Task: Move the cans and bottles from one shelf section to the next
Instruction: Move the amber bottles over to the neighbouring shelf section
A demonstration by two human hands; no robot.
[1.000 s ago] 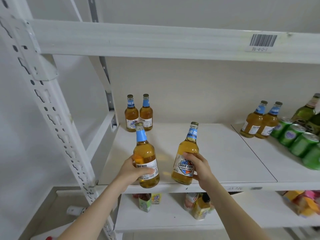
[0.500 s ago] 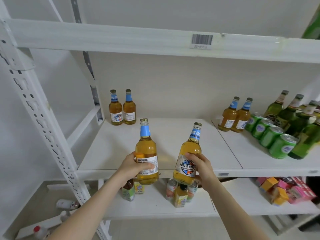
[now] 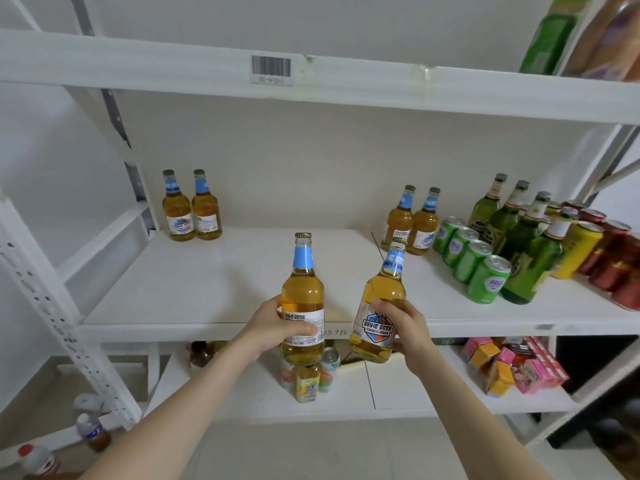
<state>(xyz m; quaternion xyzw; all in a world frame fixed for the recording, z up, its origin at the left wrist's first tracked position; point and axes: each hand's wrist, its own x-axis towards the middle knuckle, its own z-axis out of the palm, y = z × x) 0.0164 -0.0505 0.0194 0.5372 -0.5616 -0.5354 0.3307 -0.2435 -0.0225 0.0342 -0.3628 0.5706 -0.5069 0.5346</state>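
Nearest, the left hand wraps its fingers round the label of an upright beer bottle, and the right hand grips a second beer bottle whose neck tilts a little to the right. Both are held in the air just in front of the edge of the middle shelf. Behind and below them, small drinks and pink and orange cartons sit on the lower shelf. On the middle shelf, the left section carries a pair of beer bottles at its back left corner. The right section holds two more amber bottles, green cans, green bottles, a yellow can and red cans.
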